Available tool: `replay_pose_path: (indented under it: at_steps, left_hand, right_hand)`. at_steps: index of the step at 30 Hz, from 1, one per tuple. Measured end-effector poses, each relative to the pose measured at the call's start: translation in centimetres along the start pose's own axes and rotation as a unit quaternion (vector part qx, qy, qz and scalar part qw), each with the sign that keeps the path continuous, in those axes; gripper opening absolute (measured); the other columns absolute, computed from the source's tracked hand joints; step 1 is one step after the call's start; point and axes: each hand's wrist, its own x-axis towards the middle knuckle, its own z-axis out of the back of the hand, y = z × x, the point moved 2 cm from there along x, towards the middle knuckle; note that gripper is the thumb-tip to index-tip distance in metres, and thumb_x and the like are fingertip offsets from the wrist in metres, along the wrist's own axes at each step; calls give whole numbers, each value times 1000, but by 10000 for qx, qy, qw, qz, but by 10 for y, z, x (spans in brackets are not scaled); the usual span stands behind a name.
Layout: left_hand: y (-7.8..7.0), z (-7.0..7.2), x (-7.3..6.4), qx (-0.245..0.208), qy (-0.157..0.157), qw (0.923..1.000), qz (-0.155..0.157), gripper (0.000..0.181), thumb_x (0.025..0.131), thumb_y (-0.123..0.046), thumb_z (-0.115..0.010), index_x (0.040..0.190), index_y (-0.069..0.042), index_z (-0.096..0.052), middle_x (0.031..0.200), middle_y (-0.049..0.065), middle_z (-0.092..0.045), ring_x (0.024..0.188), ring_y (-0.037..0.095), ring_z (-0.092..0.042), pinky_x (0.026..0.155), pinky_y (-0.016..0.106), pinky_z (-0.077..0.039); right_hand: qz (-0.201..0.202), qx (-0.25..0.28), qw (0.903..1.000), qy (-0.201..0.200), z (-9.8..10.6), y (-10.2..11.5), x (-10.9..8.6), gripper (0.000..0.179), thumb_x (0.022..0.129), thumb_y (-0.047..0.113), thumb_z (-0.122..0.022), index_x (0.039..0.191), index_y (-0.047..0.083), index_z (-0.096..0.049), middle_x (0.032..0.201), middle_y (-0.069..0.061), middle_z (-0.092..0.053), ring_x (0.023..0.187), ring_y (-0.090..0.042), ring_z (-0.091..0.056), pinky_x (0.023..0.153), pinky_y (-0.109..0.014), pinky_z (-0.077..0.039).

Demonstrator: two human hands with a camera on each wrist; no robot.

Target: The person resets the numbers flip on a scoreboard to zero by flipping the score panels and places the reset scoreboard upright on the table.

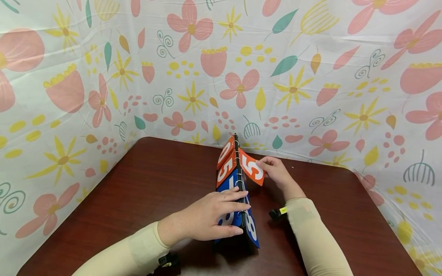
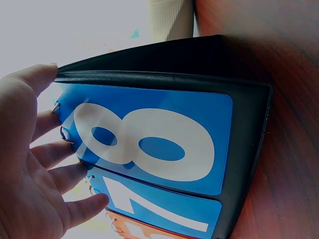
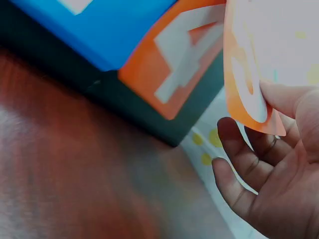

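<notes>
A tabletop flip scoreboard [image 1: 240,191] stands like a tent, with orange and blue number cards ringed along its black spine. My left hand [image 1: 210,214] rests over the spine near its close end, fingers fairly straight across the rings. In the left wrist view, a blue card with an 8 [image 2: 149,139] hangs beside that hand. My right hand [image 1: 276,170] pinches the lower edge of an orange card with a 5 [image 1: 251,168], lifted away from the right face. Behind it, the right wrist view shows an orange card with a 4 [image 3: 179,55] on the board.
The scoreboard stands on a dark reddish-brown table [image 1: 155,180]. Flower-printed cloth [image 1: 221,76] hangs behind and along the sides. Small dark devices sit at both wrists, by the sleeves [image 1: 314,230].
</notes>
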Motion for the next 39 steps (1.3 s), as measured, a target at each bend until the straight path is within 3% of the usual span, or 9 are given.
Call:
replay_pose_path:
  at_steps: [6,11,18,23,25,28,32,34,39]
  left_hand:
    - [1,-1,0,-32,31,10000,38,54,103,-52,-56,151,-28,-53,166,-4,-37,158,22,-29,123,51,-36]
    - [0,-2,-1,9,28,10000,45,54,103,-52,-56,151,-28,-53,166,-5,-37,158,22,-29,124,51,-35]
    - [-1,-2,-1,-82,83,9998,153,54,103,-53,-55,152,-30,-52,167,-7,-35,159,21,-26,124,53,-35]
    - [-1,-1,0,-134,119,9997,191,54,103,-54,-55,151,-31,-52,167,-8,-35,159,20,-26,123,53,-36]
    - [-1,0,0,-154,127,9996,210,54,103,-54,-54,151,-31,-52,167,-9,-34,159,20,-26,122,53,-37]
    - [-1,0,0,-165,128,9995,234,54,103,-55,-54,151,-32,-52,167,-10,-34,159,18,-26,121,53,-38]
    - [-1,0,0,-126,79,9998,129,53,103,-53,-55,151,-31,-52,167,-8,-35,159,19,-28,122,51,-38]
    - [0,-1,0,-109,27,9999,44,54,103,-52,-56,151,-29,-53,167,-7,-36,159,20,-28,123,50,-37]
    - [1,-1,0,-66,-34,10000,-41,54,102,-52,-57,149,-26,-55,166,-5,-37,158,20,-29,125,48,-34]
  right_hand:
    - [-416,351,9978,-389,16,12,-4,27,95,43,-73,89,17,-70,80,8,-68,65,-8,-63,59,-23,-56]
    - [-392,1380,9895,-184,24,29,-12,16,99,37,-68,95,22,-74,81,8,-74,67,-6,-70,61,-23,-59]
    - [292,2758,9583,687,26,59,-29,24,108,23,-52,128,14,-63,105,0,-76,89,-13,-77,78,-33,-65]
    - [1176,2958,9413,1129,13,80,-41,40,111,18,-42,148,3,-46,120,-3,-74,99,-19,-78,87,-39,-64]
    - [1439,2829,9422,1071,6,88,-44,46,111,19,-43,154,3,-40,124,-2,-72,102,-19,-77,88,-40,-63]
    - [1653,2298,9564,715,-7,99,-47,53,108,22,-51,156,6,-36,128,-2,-66,105,-16,-74,88,-36,-63]
    - [2067,996,9726,382,-27,109,-47,54,106,21,-55,157,13,-38,137,-12,-61,112,-16,-69,93,-30,-61]
    - [2410,363,9687,469,-37,111,-47,56,106,16,-55,159,16,-36,143,-19,-59,120,-25,-67,98,-27,-57]
    - [2929,-1091,9479,621,-59,112,-45,66,105,16,-58,164,23,-29,153,-22,-53,137,-37,-57,108,-46,-53]
